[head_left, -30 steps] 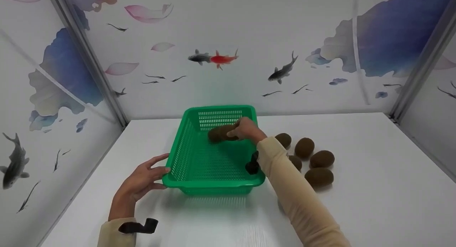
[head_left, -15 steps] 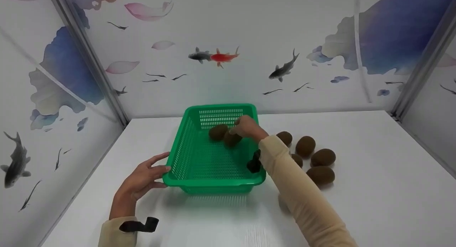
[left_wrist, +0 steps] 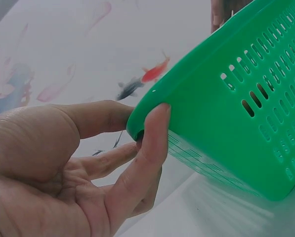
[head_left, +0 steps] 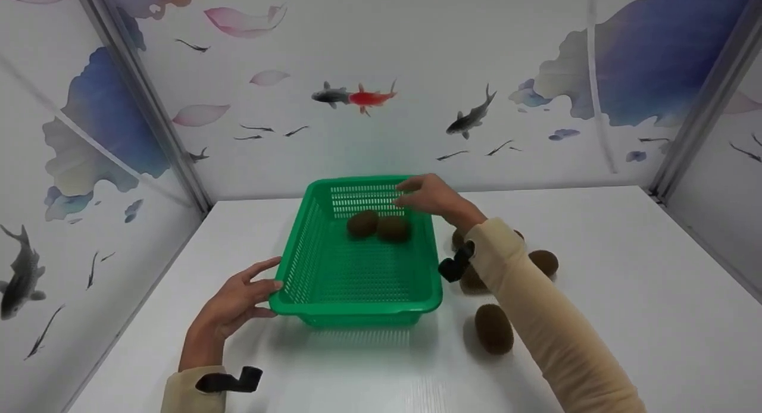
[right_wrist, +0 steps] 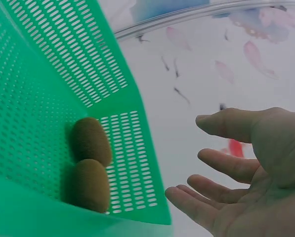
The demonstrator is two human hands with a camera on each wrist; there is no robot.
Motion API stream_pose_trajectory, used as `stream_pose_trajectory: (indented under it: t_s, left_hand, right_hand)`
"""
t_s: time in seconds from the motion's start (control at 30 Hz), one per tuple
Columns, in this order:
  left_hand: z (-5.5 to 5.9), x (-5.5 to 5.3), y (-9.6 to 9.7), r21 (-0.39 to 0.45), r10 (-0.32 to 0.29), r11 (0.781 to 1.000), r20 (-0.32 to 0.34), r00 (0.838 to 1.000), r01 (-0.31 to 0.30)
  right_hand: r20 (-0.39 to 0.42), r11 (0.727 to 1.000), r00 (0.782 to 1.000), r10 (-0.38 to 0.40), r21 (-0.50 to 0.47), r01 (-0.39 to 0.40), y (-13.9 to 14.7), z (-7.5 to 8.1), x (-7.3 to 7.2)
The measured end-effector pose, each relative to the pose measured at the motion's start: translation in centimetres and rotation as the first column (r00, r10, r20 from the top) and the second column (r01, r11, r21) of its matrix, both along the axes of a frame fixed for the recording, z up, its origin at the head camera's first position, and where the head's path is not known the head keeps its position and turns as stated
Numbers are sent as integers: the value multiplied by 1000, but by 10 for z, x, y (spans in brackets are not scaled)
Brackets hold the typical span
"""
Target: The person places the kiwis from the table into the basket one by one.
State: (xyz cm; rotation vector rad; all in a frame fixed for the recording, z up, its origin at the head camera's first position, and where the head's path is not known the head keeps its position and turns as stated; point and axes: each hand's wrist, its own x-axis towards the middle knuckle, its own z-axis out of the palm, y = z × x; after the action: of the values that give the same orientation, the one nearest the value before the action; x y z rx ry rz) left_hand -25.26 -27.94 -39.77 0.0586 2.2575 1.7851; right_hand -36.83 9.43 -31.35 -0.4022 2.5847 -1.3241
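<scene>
A green plastic basket [head_left: 357, 307] with slotted walls stands on the white table. Its near left rim is pinched by my left hand [head_left: 235, 300], thumb above and fingers below, as the left wrist view shows close up. Two brown kiwifruit lie inside by the far wall: a left kiwifruit [head_left: 362, 224] and, right against it, a right kiwifruit [head_left: 394, 229]. Over the far right rim hovers my right hand [head_left: 433, 195], fingers spread and holding nothing. In the right wrist view its palm [right_wrist: 266, 197] is bare, with both kiwifruit off to the left.
Right of the basket several kiwifruit rest on the table, among them a near kiwifruit [head_left: 493, 329] and a farther kiwifruit [head_left: 543, 263]; my right sleeve [head_left: 536, 306] partly covers others. White walls [head_left: 381, 145] printed with fish close off the back and sides.
My right hand has let go of the right kiwifruit, leaving it beside the left one, then lifted up and to the right. My left hand stays on the rim.
</scene>
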Motion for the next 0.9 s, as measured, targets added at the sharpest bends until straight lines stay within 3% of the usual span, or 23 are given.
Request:
stream_pose_trajectory:
  t_s: [0.2,0.47,0.67,0.9]
  left_hand:
    - [1,0,-1,-1,-8,1000,-1,1000,8]
    - [1,0,-1,5,-15,1000,0,1000,15]
    - [2,1,-2,20,-27,999,8,1000,26]
    - [2,-1,-2,34,-34,999,20,999,33]
  right_hand:
    - [15,999,1000,0,-48,1,23,17,11]
    - [-30,997,1000,6,-79,-9,53,30,32]
    - [-70,996,997,12,-87,-19,68,33,46]
    - [-100,994,995,-16,-107,5,87,26,60]
